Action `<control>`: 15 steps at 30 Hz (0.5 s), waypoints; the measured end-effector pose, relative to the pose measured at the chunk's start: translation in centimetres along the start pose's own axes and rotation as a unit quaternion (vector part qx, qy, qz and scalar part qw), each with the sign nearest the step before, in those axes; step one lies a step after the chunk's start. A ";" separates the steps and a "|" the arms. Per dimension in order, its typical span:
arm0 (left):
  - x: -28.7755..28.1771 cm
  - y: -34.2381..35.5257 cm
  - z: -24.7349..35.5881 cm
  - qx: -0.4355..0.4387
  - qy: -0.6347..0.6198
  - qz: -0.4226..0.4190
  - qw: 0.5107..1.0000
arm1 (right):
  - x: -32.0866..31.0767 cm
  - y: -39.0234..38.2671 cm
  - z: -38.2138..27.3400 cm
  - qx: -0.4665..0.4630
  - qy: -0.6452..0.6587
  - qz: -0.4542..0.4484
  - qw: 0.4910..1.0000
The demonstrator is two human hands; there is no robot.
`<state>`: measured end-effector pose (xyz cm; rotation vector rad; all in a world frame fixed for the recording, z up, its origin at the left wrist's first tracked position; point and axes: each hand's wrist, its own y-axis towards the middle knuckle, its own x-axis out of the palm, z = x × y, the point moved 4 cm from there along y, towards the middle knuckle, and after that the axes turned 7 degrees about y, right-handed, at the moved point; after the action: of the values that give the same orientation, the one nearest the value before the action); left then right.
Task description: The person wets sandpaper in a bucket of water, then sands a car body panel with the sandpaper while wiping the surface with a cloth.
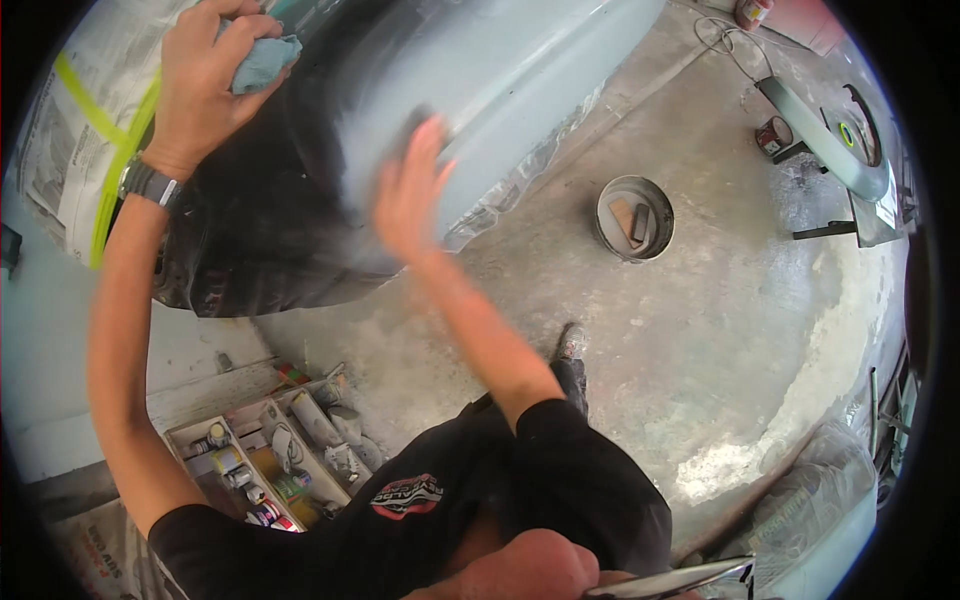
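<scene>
At the upper left my left hand (pixel 200 95) is raised, its fingers closed around a crumpled blue-green cloth (pixel 266 65). A dark band circles that wrist. My right hand (pixel 410 195) lies over a pale grey-blue car body panel (pixel 520 75), blurred by motion. Its fingers look stretched toward the panel's upper part, and a smeared dark patch shows just past the fingertips. Whether something lies under the palm, I cannot tell. Below and left of this hand the panel turns glossy black (pixel 250 225).
Plastic sheeting with yellow-green tape (pixel 108 195) covers the area at left. A round tub (pixel 635 218) holding small blocks stands on the concrete floor. An open wooden box (pixel 270 460) of cans and tools sits lower left. A curved grey part (pixel 825 150) rests on a stand at right.
</scene>
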<state>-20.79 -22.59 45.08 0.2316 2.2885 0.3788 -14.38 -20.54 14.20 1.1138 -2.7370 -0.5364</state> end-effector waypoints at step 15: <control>-0.2 0.0 0.0 0.007 0.003 0.010 1.000 | -0.5 -0.2 1.6 -0.048 -0.041 -0.007 0.998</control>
<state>-20.65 -22.66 45.19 0.2614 2.2963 0.3742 -14.27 -19.89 12.60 1.1114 -2.7408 -0.7236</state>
